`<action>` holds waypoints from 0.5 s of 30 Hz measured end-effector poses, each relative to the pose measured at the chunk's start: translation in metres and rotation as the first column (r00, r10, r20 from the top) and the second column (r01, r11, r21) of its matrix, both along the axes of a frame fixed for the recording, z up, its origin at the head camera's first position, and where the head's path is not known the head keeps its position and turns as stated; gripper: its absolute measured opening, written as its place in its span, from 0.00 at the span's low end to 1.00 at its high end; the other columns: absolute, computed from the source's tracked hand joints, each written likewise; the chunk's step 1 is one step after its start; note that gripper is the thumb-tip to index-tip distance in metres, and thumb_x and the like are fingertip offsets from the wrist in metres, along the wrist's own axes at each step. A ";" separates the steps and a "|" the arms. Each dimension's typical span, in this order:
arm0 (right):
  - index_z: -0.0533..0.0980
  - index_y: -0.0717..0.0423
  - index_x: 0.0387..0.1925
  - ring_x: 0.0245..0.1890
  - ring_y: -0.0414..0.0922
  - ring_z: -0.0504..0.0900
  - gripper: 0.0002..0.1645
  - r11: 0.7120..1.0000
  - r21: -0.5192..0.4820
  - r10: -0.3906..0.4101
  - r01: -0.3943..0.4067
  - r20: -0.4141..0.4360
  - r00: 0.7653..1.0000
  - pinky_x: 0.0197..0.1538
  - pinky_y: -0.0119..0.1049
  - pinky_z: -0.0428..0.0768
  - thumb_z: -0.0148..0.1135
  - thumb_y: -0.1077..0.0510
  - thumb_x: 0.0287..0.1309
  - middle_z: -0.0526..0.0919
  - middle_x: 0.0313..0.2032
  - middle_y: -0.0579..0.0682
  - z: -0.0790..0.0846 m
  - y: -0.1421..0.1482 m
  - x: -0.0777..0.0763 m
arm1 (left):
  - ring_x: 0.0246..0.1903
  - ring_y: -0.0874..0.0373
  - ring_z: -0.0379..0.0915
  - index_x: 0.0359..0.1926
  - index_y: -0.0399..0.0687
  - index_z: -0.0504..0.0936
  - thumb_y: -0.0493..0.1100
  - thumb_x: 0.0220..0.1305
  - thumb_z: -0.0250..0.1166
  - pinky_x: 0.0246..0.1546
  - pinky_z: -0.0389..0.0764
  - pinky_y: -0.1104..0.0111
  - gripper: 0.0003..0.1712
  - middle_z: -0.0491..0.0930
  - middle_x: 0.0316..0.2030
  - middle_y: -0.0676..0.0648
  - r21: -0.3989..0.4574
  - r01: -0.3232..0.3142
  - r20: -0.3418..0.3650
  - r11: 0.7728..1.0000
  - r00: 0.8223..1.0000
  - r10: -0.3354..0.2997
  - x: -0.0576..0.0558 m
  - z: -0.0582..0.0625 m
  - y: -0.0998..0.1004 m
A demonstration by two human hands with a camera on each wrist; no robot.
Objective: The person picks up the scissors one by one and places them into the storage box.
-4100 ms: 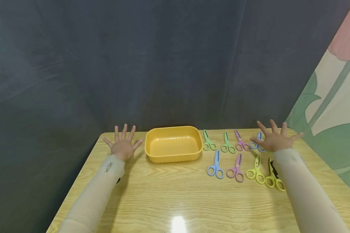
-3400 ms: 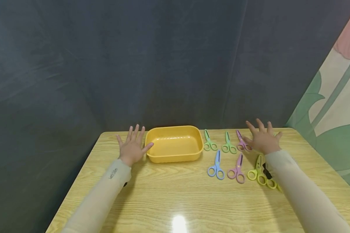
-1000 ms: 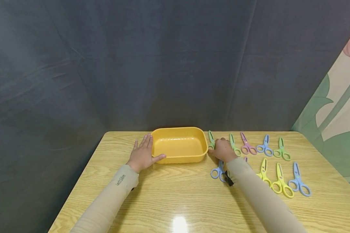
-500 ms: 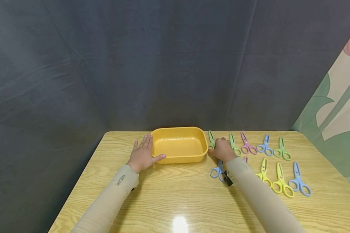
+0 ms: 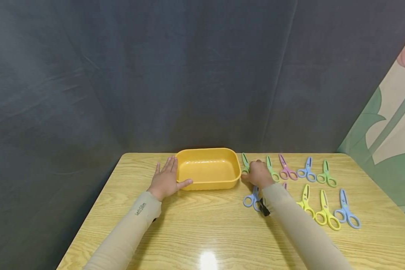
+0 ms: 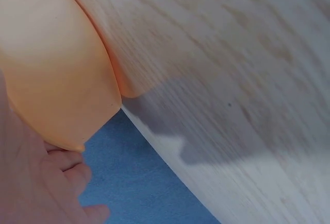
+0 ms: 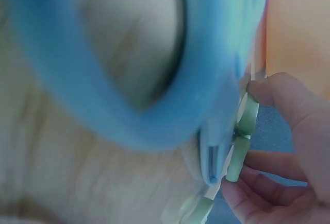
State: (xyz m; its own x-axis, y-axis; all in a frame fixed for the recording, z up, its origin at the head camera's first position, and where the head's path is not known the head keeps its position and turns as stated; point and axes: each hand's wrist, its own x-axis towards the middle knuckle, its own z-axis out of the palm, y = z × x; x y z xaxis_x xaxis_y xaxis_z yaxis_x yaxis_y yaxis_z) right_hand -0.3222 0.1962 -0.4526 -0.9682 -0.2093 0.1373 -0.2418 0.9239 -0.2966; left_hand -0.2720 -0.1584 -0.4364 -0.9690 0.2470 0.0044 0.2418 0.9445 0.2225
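Observation:
A yellow plastic bin (image 5: pixel 209 185) stands at the back of the wooden table. My left hand (image 5: pixel 164 182) lies against its left wall, fingers extended along the side and thumb by the front corner. In the left wrist view, the fingers (image 6: pixel 72 175) show at the bin's rim. Just right of the bin, my right hand (image 5: pixel 260 174) pinches the handles of the leftmost green scissors (image 5: pixel 245 160); thumb and fingertips span the green handles (image 7: pixel 249 117) in the right wrist view. Blue scissors (image 5: pixel 255 192) lie under that wrist, partly covered.
Further right lie green scissors (image 5: pixel 269 163), purple scissors (image 5: pixel 282 162), blue scissors (image 5: pixel 308 164) and more green scissors (image 5: pixel 326 168). Nearer are two yellow scissors (image 5: pixel 305 195) and blue scissors (image 5: pixel 344 200). The right sleeve hides most of another purple pair (image 5: pixel 285 185). A dark curtain (image 5: pixel 202 75) hangs behind.
Since the earliest frames, my spread hands have moved inward: the left onto the bin's side, the right leftward and down onto the green scissors. Over the last second both stay almost still.

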 end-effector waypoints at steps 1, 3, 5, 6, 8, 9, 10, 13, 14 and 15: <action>0.68 0.57 0.14 0.28 0.53 0.73 0.24 1.000 0.005 0.004 -0.004 -0.006 1.000 0.37 0.48 0.77 0.72 0.52 0.49 0.73 0.21 0.54 -0.001 0.001 0.000 | 0.79 0.46 0.32 0.79 0.33 0.41 0.79 0.64 0.52 0.75 0.31 0.42 0.66 0.39 0.80 0.38 0.004 -0.001 0.000 1.000 1.000 0.001 0.000 -0.001 0.000; 0.68 0.57 0.14 0.28 0.53 0.73 0.24 1.000 0.014 0.009 -0.009 -0.015 1.000 0.37 0.49 0.77 0.72 0.51 0.49 0.73 0.21 0.54 -0.001 0.002 -0.001 | 0.79 0.47 0.32 0.79 0.33 0.42 0.79 0.64 0.53 0.75 0.31 0.43 0.66 0.39 0.80 0.38 0.008 -0.003 -0.002 1.000 1.000 0.003 -0.001 -0.002 0.000; 0.68 0.56 0.14 0.28 0.52 0.73 0.24 1.000 0.018 0.010 -0.009 -0.018 1.000 0.37 0.48 0.77 0.73 0.51 0.49 0.73 0.20 0.53 -0.001 0.002 -0.001 | 0.79 0.46 0.32 0.79 0.33 0.42 0.79 0.63 0.52 0.75 0.32 0.42 0.66 0.40 0.80 0.38 0.006 -0.003 -0.007 1.000 1.000 0.003 -0.001 -0.003 0.000; 0.68 0.56 0.13 0.28 0.52 0.73 0.24 1.000 0.015 0.011 -0.010 -0.021 1.000 0.36 0.47 0.76 0.72 0.51 0.49 0.73 0.20 0.53 0.000 0.002 -0.001 | 0.79 0.46 0.32 0.79 0.33 0.42 0.80 0.63 0.52 0.75 0.32 0.42 0.66 0.40 0.80 0.38 0.004 -0.003 -0.008 1.000 1.000 0.003 -0.002 -0.004 -0.001; 0.67 0.55 0.12 0.28 0.52 0.73 0.25 1.000 0.011 0.012 -0.012 -0.028 1.000 0.36 0.47 0.76 0.73 0.51 0.49 0.73 0.19 0.52 0.002 0.002 -0.001 | 0.79 0.46 0.32 0.79 0.33 0.42 0.81 0.62 0.51 0.75 0.33 0.42 0.67 0.40 0.80 0.38 0.000 -0.003 -0.011 1.000 1.000 0.003 -0.002 -0.004 -0.001; 0.67 0.55 0.12 0.27 0.52 0.72 0.25 1.000 0.008 0.013 -0.013 -0.032 0.999 0.35 0.46 0.76 0.73 0.51 0.49 0.72 0.19 0.52 0.003 0.002 0.000 | 0.79 0.46 0.32 0.79 0.33 0.43 0.81 0.62 0.51 0.74 0.33 0.41 0.67 0.40 0.80 0.38 0.001 -0.002 -0.014 1.000 1.000 0.002 -0.002 -0.004 -0.001; 0.67 0.55 0.11 0.27 0.52 0.72 0.25 1.000 0.004 0.011 -0.011 -0.036 0.999 0.35 0.46 0.75 0.73 0.51 0.49 0.72 0.19 0.52 0.005 0.002 0.000 | 0.79 0.46 0.33 0.79 0.33 0.43 0.81 0.62 0.51 0.74 0.34 0.41 0.67 0.40 0.80 0.38 0.001 -0.002 -0.015 1.000 1.000 0.002 -0.002 -0.004 -0.001; 0.66 0.54 0.10 0.27 0.52 0.72 0.26 1.000 -0.005 0.006 -0.006 -0.048 0.999 0.34 0.45 0.75 0.73 0.52 0.49 0.71 0.18 0.51 0.010 0.001 0.002 | 0.79 0.46 0.32 0.79 0.33 0.42 0.81 0.62 0.51 0.75 0.34 0.42 0.67 0.40 0.80 0.38 -0.002 -0.004 -0.012 1.000 1.000 0.004 -0.002 -0.004 -0.001; 0.65 0.54 0.11 0.27 0.51 0.72 0.26 1.000 -0.009 0.006 -0.006 -0.056 0.998 0.33 0.45 0.75 0.73 0.53 0.49 0.70 0.18 0.51 0.011 0.000 0.003 | 0.79 0.46 0.32 0.79 0.33 0.42 0.80 0.63 0.51 0.75 0.34 0.41 0.67 0.40 0.80 0.38 0.001 -0.003 -0.011 1.000 1.000 0.003 -0.002 -0.004 -0.001; 0.65 0.54 0.11 0.26 0.52 0.72 0.26 1.000 -0.016 0.011 -0.012 -0.069 0.998 0.33 0.45 0.75 0.73 0.53 0.48 0.70 0.18 0.51 0.012 0.000 0.003 | 0.79 0.46 0.32 0.79 0.33 0.42 0.80 0.63 0.51 0.75 0.34 0.41 0.67 0.40 0.80 0.38 0.004 -0.004 -0.009 1.000 1.000 0.004 -0.002 -0.003 0.000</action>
